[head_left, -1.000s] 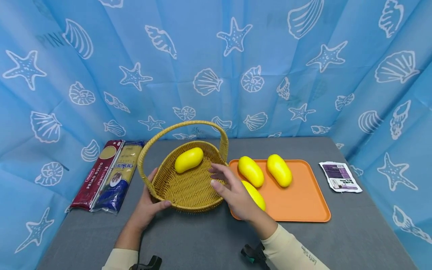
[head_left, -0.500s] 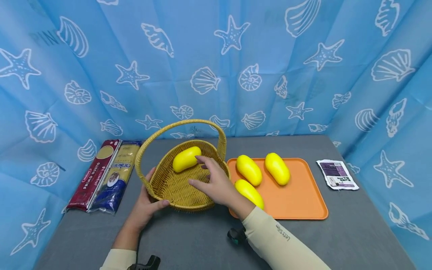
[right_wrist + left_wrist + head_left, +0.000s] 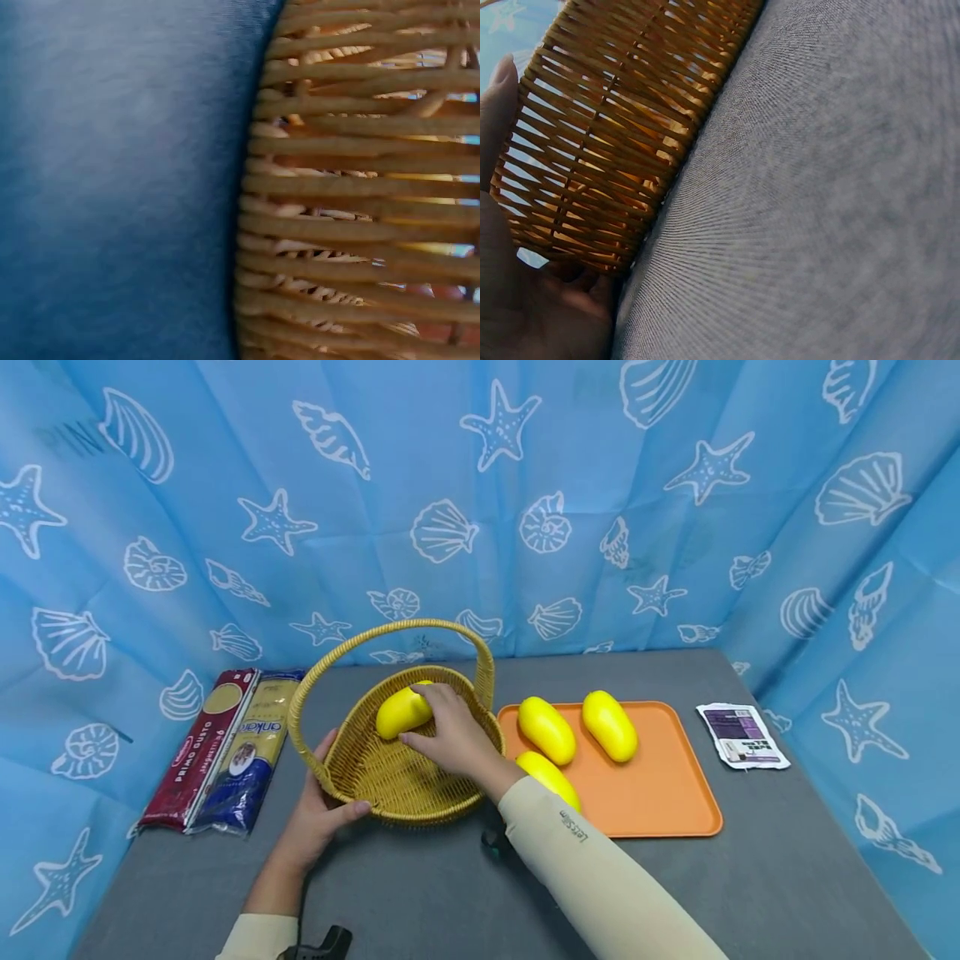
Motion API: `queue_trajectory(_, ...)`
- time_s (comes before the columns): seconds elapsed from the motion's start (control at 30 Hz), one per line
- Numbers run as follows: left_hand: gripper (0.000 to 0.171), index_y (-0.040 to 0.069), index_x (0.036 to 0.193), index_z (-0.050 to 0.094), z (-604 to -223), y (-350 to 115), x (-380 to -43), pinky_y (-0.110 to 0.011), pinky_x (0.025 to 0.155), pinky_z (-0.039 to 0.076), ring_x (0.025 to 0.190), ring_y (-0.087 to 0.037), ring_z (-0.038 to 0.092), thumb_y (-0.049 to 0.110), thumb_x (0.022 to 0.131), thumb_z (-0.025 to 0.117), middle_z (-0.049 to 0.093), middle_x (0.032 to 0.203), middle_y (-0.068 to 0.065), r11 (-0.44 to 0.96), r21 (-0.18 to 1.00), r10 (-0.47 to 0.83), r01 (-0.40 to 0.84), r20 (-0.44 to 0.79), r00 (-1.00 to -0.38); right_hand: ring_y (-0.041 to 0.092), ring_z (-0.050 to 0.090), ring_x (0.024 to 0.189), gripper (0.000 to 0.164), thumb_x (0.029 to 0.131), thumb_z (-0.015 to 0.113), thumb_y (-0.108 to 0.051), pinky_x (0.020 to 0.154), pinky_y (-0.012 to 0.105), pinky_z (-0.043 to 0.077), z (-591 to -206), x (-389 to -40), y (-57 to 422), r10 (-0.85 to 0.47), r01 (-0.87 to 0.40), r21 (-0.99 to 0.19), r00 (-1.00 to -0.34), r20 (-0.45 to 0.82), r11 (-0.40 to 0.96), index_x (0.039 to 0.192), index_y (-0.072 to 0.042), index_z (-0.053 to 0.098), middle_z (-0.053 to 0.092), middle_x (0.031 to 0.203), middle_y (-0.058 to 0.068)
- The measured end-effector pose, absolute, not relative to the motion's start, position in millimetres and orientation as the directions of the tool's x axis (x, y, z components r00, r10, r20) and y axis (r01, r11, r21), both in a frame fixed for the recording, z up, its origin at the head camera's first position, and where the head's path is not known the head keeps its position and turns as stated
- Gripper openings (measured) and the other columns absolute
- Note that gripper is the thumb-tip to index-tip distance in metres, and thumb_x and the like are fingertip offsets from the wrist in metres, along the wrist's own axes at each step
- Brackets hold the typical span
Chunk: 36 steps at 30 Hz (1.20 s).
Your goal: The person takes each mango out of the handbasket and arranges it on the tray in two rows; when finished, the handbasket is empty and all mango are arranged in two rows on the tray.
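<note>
A woven wicker basket [image 3: 405, 785] with a tall arched handle stands left of the middle of the table. My left hand [image 3: 318, 814] grips its near left side, thumb over the rim and fingers around the outside wall. Inside the basket lies one yellow mango [image 3: 397, 713]. My right hand [image 3: 456, 735] reaches over the right rim and holds the right end of this mango, fingers on the far side and thumb on the near side. In the left wrist view the wicker wall [image 3: 615, 120] rises beside the fingers. Basket weave [image 3: 360, 195] hides the right hand's work in its wrist view.
An orange tray [image 3: 660, 793] to the right bears three more yellow mangoes [image 3: 609, 727], the nearest partly behind the right forearm. A white and purple packet [image 3: 742, 735] lies farther right. Two spaghetti packs [image 3: 202, 752] lie left, and a blue curtain [image 3: 480, 485] hangs behind.
My right hand has moved left from the basket's right rim to the mango inside and closed around its end. My left hand keeps its grip on the basket. The view has shifted slightly.
</note>
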<state>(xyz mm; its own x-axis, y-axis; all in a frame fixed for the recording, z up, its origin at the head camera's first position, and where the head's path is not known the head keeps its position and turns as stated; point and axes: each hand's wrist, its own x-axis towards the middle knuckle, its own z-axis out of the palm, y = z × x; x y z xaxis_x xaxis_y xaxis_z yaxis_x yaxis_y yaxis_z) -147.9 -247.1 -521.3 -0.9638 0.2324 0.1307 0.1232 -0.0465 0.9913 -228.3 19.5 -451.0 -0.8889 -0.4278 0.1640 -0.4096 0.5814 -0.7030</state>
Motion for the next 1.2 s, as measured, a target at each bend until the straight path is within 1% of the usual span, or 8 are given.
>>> queue_trajectory(0.27,0.109,0.034,0.176,0.01,-521.4,-246.6,-149.0,-0.032,0.11,0.048,0.147,-0.043,0.043,-0.014,0.097,0.069,0.025,0.174,-0.021,-0.044,0.991,0.237,0.129,0.136,-0.962,0.032,0.026,0.159,0.08,0.103,0.08,-0.036,0.124,0.049,0.031,-456.3,-240.1,19.8,-0.45,-0.355,-0.671,-0.892,0.035,0.651,0.169,-0.019,0.04,0.029,0.176,0.007)
queue_trajectory(0.5,0.111,0.035,0.176,0.01,-522.7,-243.6,-151.2,-0.032,0.111,0.047,0.148,-0.043,0.04,-0.014,0.096,0.07,0.024,0.175,-0.017,-0.041,0.99,0.241,0.133,0.139,-0.961,0.033,0.032,0.15,0.08,0.101,0.082,-0.038,0.114,0.05,0.044,-461.5,-237.7,19.1,-0.465,-0.367,-0.595,-0.885,-0.013,0.715,0.169,-0.028,0.042,0.037,0.165,0.01)
queue_trajectory(0.67,0.11,0.037,0.175,0.009,-521.3,-243.2,-149.4,-0.031,0.112,0.046,0.149,-0.036,0.04,-0.012,0.098,0.07,0.021,0.176,-0.013,-0.031,0.992,0.237,0.119,0.123,-0.964,0.034,0.026,0.157,0.077,0.1,0.083,-0.038,0.12,0.05,0.039,-463.6,-236.8,16.9,-0.528,-0.432,-0.563,-0.849,-0.008,0.704,0.166,-0.023,0.047,0.03,0.174,0.007)
queue_trajectory(0.73,0.11,0.037,0.175,0.009,-520.8,-243.3,-148.6,-0.031,0.113,0.045,0.149,-0.033,0.039,-0.011,0.098,0.07,0.02,0.176,-0.013,-0.024,0.993,0.234,0.115,0.117,-0.965,0.031,0.031,0.155,0.073,0.099,0.085,-0.036,0.121,0.047,0.036,-463.7,-236.9,15.8,-0.564,-0.468,-0.56,-0.826,0.002,0.683,0.162,-0.018,0.052,0.037,0.172,0.006)
queue_trajectory(0.83,0.109,0.038,0.175,0.009,-520.9,-244.2,-147.9,-0.03,0.113,0.044,0.149,-0.032,0.038,-0.01,0.099,0.07,0.02,0.177,-0.013,-0.013,0.994,0.231,0.112,0.112,-0.967,0.024,0.047,0.144,0.067,0.097,0.086,-0.034,0.118,0.04,0.04,-463.4,-236.3,14.6,-0.623,-0.507,-0.589,-0.782,0.009,0.629,0.154,-0.013,0.058,0.053,0.159,0.005)
queue_trajectory(0.9,0.109,0.038,0.175,0.009,-521.4,-245.2,-147.6,-0.028,0.113,0.043,0.149,-0.031,0.038,-0.01,0.099,0.07,0.02,0.177,-0.013,-0.001,0.994,0.227,0.113,0.111,-0.968,0.019,0.053,0.138,0.067,0.097,0.087,-0.033,0.116,0.037,0.042,-463.0,-235.3,13.8,-0.661,-0.522,-0.618,-0.75,0.003,0.589,0.154,-0.013,0.058,0.059,0.153,0.003)
queue_trajectory(1.03,0.109,0.036,0.176,0.008,-522.7,-246.0,-148.1,-0.025,0.112,0.042,0.149,-0.029,0.038,-0.01,0.099,0.07,0.021,0.176,-0.014,0.013,0.992,0.221,0.122,0.116,-0.968,0.015,0.053,0.138,0.069,0.097,0.088,-0.033,0.115,0.034,0.042,-461.6,-232.8,14.5,-0.703,-0.533,-0.641,-0.711,-0.014,0.552,0.156,-0.015,0.059,0.059,0.154,0.0)
queue_trajectory(1.2,0.109,0.035,0.176,0.008,-522.8,-245.7,-148.0,-0.025,0.113,0.042,0.149,-0.029,0.038,-0.01,0.098,0.07,0.022,0.176,-0.013,0.011,0.992,0.223,0.125,0.119,-0.967,0.014,0.056,0.131,0.064,0.095,0.089,-0.03,0.11,0.032,0.045,-460.6,-230.1,15.0,-0.699,-0.535,-0.639,-0.715,-0.006,0.553,0.15,-0.013,0.063,0.062,0.148,0.001)
